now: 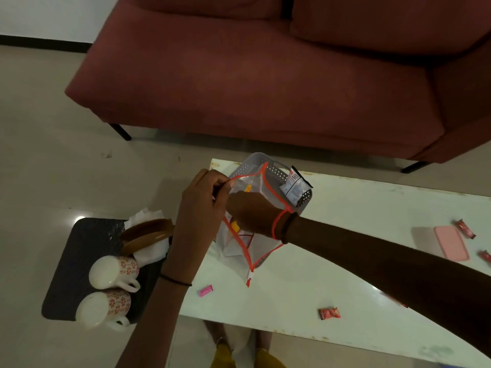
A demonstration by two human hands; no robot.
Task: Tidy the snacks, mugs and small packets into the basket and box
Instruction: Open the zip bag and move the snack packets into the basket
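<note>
Sofa (265, 75) runs out of view above the table (345, 274). Grey basket (265, 166) sits half hidden behind a clear pouch (252, 243). Left hand (204, 205) pinches its rim; right hand (252, 213) is inside, fingers unclear.

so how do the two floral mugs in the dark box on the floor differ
The upper white floral mug lies on its side with its mouth towards the camera, handle at lower right. The lower white floral mug seems to show its flat base instead, handle low near the dark box edge. The upper one sits beside the brown bowl; the lower one is nearer the camera. Both share the red flower print.
</note>
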